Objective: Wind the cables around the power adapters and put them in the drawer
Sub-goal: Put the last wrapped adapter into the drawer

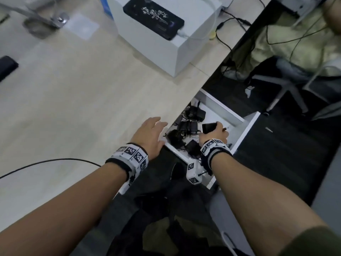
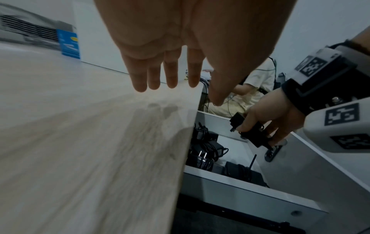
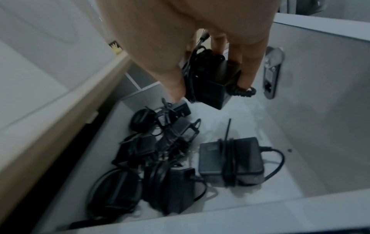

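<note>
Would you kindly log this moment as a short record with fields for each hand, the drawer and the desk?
right hand: grips a black power adapter with its cable wound round it, above the drawer floor
left hand: fingers straight, holding nothing, at the desk edge
drawer: open, white; several wound black adapters lie inside
desk: light wood; white box with a black device on top

I see an office. A long light wooden desk [image 1: 77, 93] carries a white box [image 1: 184, 52] with a charging phone [image 1: 153, 17], and beyond my fingertips stand a swivel chair base [image 1: 284, 89] and loose cables [image 1: 230, 21].
</note>
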